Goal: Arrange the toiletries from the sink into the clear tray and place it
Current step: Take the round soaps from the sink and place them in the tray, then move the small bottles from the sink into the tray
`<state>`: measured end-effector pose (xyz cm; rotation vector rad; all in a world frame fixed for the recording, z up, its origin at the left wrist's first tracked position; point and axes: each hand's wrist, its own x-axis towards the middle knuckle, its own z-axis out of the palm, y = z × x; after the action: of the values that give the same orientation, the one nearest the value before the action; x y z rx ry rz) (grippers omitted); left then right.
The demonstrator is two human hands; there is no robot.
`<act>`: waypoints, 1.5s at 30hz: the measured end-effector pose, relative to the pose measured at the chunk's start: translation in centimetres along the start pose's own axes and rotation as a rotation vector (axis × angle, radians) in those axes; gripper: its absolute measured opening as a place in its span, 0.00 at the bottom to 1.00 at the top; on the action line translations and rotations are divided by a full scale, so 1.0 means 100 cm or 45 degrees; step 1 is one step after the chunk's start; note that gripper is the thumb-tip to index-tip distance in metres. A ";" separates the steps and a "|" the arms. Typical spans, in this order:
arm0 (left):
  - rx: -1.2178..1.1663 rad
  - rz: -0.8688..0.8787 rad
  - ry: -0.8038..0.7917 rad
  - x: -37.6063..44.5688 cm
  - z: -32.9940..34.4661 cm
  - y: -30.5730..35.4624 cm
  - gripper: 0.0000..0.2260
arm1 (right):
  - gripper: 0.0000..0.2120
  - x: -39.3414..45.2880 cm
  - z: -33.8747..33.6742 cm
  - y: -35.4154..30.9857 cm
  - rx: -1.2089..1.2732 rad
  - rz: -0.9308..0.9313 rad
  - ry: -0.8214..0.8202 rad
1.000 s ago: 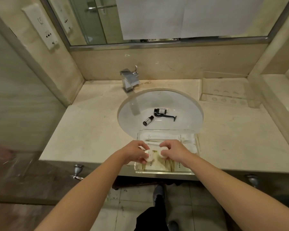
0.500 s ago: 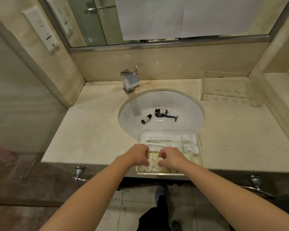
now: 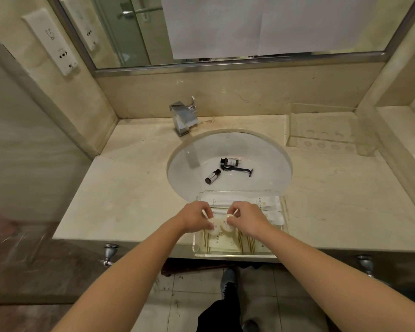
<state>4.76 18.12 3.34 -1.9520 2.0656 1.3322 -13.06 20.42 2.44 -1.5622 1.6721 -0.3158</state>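
A clear tray [image 3: 235, 254] sits at the counter's front edge, just in front of the sink [image 3: 187, 152]. Over its middle, my left hand [image 3: 195, 218] pinches one round white wrapped soap [image 3: 213, 227] and my right hand [image 3: 247, 219] pinches another [image 3: 228, 226], side by side. White sachets [image 3: 270, 202] lie across the tray's far end, and striped packets [image 3: 225, 244] line its floor. In the sink lie two small dark bottles [image 3: 212, 176] [image 3: 230, 161] and a black razor [image 3: 241, 170].
The chrome tap [image 3: 183, 116] stands behind the sink. A second clear tray [image 3: 326, 140] rests at the back right of the marble counter [image 3: 120, 188]. A mirror and walls close in the back and sides. Chrome knobs [image 3: 109, 254] stick out below the counter edge.
Both hands with the round soaps dipped toward the tray's near end, then came back up a little. The items in the sink have not moved.
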 end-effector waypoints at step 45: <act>0.046 -0.110 0.356 0.123 -0.045 -0.003 0.06 | 0.07 0.126 -0.044 0.014 -0.095 0.069 0.261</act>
<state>4.61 5.55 -0.49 -2.2969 2.0659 1.0500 -15.95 7.62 -0.49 -1.5792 1.8993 -0.4008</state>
